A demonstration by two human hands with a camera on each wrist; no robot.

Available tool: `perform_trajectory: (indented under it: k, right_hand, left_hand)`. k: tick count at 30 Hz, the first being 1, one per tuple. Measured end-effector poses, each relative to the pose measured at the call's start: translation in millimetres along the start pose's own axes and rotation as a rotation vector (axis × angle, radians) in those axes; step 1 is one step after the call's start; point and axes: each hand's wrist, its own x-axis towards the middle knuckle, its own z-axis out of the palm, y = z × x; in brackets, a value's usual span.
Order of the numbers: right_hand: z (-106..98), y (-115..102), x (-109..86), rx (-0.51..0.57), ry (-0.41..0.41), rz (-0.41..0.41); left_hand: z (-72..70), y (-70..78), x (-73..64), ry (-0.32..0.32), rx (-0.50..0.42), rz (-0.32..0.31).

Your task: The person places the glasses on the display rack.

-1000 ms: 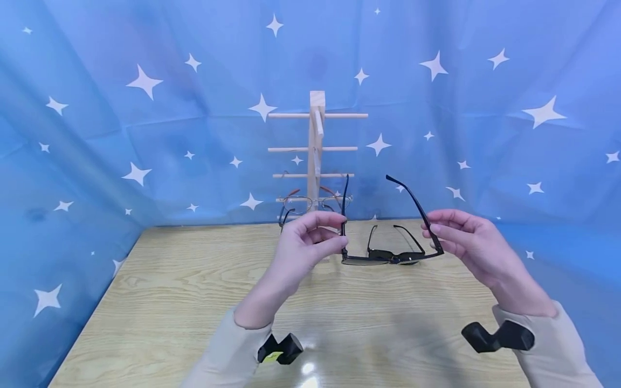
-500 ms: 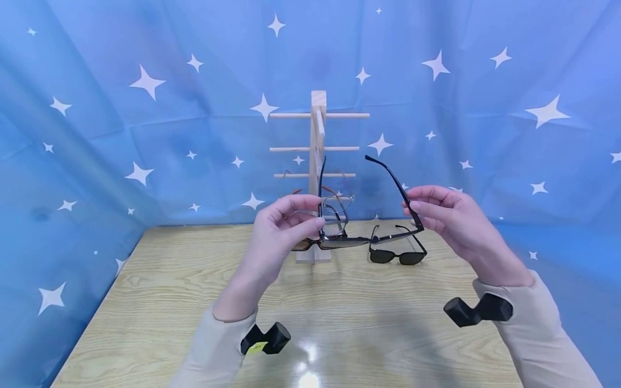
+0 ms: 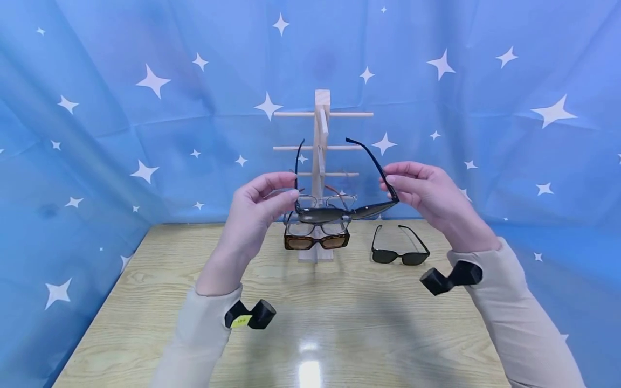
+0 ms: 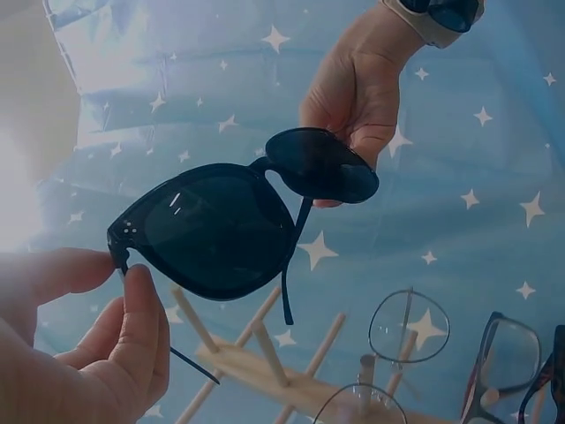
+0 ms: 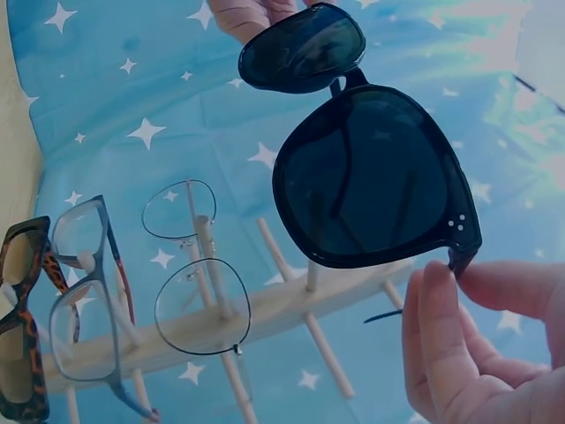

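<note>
Black sunglasses [image 3: 321, 215] with dark lenses are held up in front of a wooden glasses rack [image 3: 322, 99], temples unfolded and pointing toward the rack. My left hand [image 3: 257, 207] pinches the left temple close to its hinge. The right temple is pinched by my right hand [image 3: 427, 188], also near the hinge. On the rack's lower pegs sit thin metal-framed glasses [image 5: 203, 305], grey clear-lens glasses [image 5: 84, 327] and tortoiseshell sunglasses [image 3: 299, 243]. In the head view the held pair partly covers the metal and grey ones.
A second pair of black sunglasses [image 3: 400, 257] lies on the wooden table [image 3: 194, 280], right of the rack, temples toward the back. The rack's upper pegs [image 3: 351, 114] stick out to both sides. A blue star-printed curtain [image 3: 145, 118] hangs behind.
Both hands have carried the black sunglasses up and to the left, from above the table pair to in front of the rack. The grip on both temples looks the same.
</note>
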Motion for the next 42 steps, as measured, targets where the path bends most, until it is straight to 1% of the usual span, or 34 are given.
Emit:
perform_trajectory:
  k: [4,8,14,17,23,26,29,32,36,39,42]
  right_hand:
    - [3,-4,13.8,0.008,0.016,0.015]
    - [7,-5,26.4,-0.011,0.054,0.026]
    - [9,-7,41.1,-0.033,0.098,0.049]
    - [9,-9,47.5,-0.039,0.114,0.062]
    - [12,-10,58.5,-0.055,0.132,0.083]
    - [13,-10,64.0,-0.046,0.137,0.093]
    - [15,-10,69.2,-0.043,0.144,0.102]
    - [16,-10,73.6,-0.039,0.153,0.108]
    - [16,-10,77.7,-0.034,0.170,0.110]
    - [15,-10,79.8,-0.021,0.182,0.113]
    - [14,-10,81.6,-0.008,0.193,0.124]
  left_hand:
    - [-5.0,3.3,11.3,0.034,-0.057,-0.037]
    - [-8.7,5.9,21.0,0.069,-0.114,-0.060]
    - [-12.0,6.0,34.5,0.094,-0.122,-0.066]
    - [-13.5,5.8,41.8,0.109,-0.145,-0.074]
    - [-17.2,9.8,53.4,0.133,-0.198,-0.081]
    - [-18.9,12.1,58.1,0.152,-0.226,-0.088]
    - [-20.6,13.1,63.3,0.174,-0.250,-0.102]
    - [-22.3,13.3,68.4,0.181,-0.271,-0.117]
    - [-23.7,11.7,74.1,0.183,-0.267,-0.127]
    - [-23.4,9.3,77.3,0.197,-0.256,-0.135]
    - [-23.4,6.6,80.1,0.217,-0.271,-0.150]
